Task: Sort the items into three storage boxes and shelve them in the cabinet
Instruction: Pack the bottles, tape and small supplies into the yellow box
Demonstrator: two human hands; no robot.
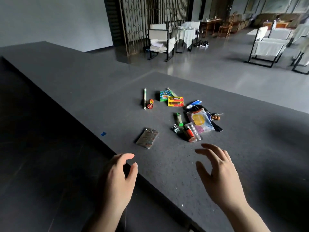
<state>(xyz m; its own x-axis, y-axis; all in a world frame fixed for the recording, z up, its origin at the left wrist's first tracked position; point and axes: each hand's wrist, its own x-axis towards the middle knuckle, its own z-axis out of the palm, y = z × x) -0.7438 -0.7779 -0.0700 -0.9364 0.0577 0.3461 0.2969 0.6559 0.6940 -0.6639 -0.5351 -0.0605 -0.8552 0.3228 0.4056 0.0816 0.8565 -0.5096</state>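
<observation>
A dark grey speckled bench (pixel 100 84) runs diagonally through a dim room, with a darker lower surface along its left edge. Behind it are a grey polished floor, a metal lattice screen (pixel 150 17), a white-cushioned chair (pixel 160 41) and a cloth-draped table (pixel 184 35). Two bare hands hover low in view, holding nothing. The left hand (pixel 118 178) sits over the bench's near edge, its fingers (pixel 127 156) loosely curled and released. The right hand (pixel 219 174) reaches forward over the bench, fingers spread and relaxed, tips toward the items. The items lie scattered mid-bench, ahead of the hands. A foil packet (pixel 147 138) lies nearest, apart to the left, long axis tilted up and right. A thin tube (pixel 145 98) lies almost straight away from the viewer, with a battery (pixel 150 103) just beside it, parallel. Farther right are a green box (pixel 163 95) and a yellow card (pixel 175 101), touching. A blue-white tube (pixel 194 104) points down-left. A green lighter (pixel 179 119) lies lengthwise away, above a binder clip (pixel 175 128). A second battery (pixel 189 134) rests on a pill strip (pixel 195 132), both slanting down-right, beside a clear pouch (pixel 200 122) that lies over keys (pixel 215 116).
</observation>
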